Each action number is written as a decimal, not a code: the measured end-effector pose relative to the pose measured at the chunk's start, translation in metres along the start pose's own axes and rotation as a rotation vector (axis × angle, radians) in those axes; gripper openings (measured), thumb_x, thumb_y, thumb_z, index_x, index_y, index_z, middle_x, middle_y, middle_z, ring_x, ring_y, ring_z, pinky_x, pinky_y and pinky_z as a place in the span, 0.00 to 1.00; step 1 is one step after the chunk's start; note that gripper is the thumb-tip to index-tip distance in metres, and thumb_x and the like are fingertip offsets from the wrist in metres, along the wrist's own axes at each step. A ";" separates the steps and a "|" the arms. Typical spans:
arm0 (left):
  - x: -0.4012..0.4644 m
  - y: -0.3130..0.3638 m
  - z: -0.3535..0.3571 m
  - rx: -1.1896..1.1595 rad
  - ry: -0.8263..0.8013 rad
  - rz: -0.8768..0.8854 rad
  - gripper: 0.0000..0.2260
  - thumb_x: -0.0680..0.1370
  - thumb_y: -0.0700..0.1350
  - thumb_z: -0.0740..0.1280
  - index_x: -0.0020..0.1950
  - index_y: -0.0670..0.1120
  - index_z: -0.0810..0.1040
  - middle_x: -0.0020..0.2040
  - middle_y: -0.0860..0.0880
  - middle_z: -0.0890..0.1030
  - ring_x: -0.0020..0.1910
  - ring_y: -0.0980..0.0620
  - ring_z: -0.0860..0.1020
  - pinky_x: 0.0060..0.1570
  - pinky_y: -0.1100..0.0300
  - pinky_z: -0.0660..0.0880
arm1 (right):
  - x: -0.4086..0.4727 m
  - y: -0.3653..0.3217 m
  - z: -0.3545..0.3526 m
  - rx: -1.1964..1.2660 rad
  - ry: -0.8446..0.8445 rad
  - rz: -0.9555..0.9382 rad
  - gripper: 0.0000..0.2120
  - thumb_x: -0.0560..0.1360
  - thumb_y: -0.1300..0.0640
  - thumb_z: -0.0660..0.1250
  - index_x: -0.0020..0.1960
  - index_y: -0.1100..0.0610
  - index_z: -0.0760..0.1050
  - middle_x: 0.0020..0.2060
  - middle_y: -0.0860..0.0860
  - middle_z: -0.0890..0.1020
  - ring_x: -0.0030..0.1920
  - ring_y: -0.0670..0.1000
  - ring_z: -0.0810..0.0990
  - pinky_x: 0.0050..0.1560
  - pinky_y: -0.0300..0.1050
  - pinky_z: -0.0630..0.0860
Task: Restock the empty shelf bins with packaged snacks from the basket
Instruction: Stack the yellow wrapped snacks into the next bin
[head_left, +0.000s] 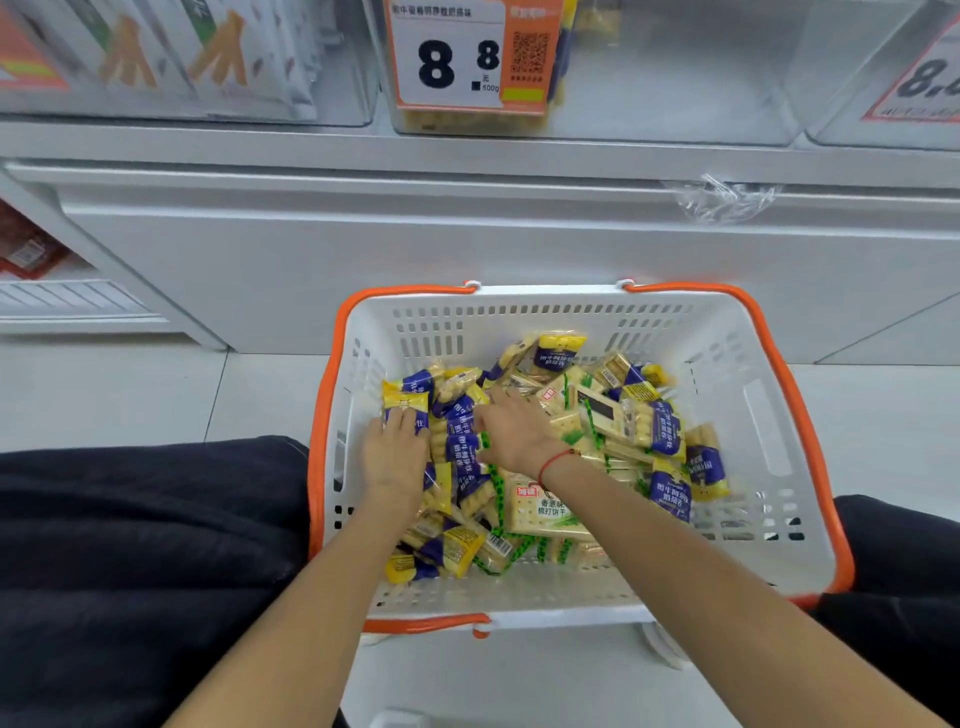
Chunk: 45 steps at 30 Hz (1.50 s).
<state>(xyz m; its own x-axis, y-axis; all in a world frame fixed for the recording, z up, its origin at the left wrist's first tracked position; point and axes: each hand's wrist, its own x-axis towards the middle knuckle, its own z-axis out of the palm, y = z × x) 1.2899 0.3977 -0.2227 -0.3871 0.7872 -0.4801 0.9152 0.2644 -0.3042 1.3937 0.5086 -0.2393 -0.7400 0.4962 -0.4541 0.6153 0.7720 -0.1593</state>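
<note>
1. White perforated plastic basket with orange rim and handles (748, 364) set on pale floor tiles, near the foot of the white shelf unit (467, 249); presumably parked there to keep reach to the bins short.
2. Loaded with small yellow-and-blue snack packets (670, 431) and green-edged cracker packs (545, 512), heaped loosely, long axes pointing every way.
3. Left hand (395, 457) laid on packets at the basket's left side, fingers together and lightly bent over a blue-and-yellow packet; grip not confirmed.
4. Right hand (514, 431) reaching left across the centre of the heap, fingers tucked into the packets; pinch or spread cannot be told.
5. Clear plastic shelf bin with orange price card (675, 78) far above, mostly unfilled.
</note>
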 end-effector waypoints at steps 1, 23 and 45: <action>0.000 0.000 0.001 -0.011 -0.009 -0.003 0.25 0.76 0.43 0.68 0.71 0.48 0.64 0.72 0.45 0.62 0.71 0.45 0.61 0.66 0.54 0.63 | 0.002 0.002 -0.002 0.054 0.016 0.004 0.14 0.72 0.50 0.72 0.55 0.53 0.76 0.63 0.54 0.71 0.66 0.56 0.67 0.65 0.53 0.67; -0.018 -0.013 -0.041 -1.662 -0.248 -0.200 0.21 0.80 0.50 0.63 0.70 0.42 0.68 0.55 0.47 0.79 0.52 0.47 0.78 0.46 0.63 0.75 | -0.097 0.070 -0.044 1.687 -0.034 0.417 0.22 0.76 0.64 0.68 0.67 0.53 0.66 0.51 0.52 0.78 0.50 0.51 0.77 0.54 0.46 0.76; -0.013 0.000 -0.048 -2.039 -0.340 -0.067 0.19 0.75 0.57 0.68 0.61 0.48 0.79 0.55 0.46 0.83 0.57 0.45 0.79 0.64 0.45 0.71 | -0.094 0.063 -0.077 1.381 0.006 0.120 0.17 0.72 0.50 0.72 0.60 0.52 0.78 0.55 0.48 0.82 0.53 0.47 0.79 0.46 0.37 0.73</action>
<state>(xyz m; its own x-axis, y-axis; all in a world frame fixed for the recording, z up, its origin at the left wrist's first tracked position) 1.3002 0.4139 -0.1771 -0.1996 0.7039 -0.6817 -0.4073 0.5731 0.7111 1.4811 0.5409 -0.1392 -0.6632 0.5350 -0.5233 0.4391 -0.2881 -0.8510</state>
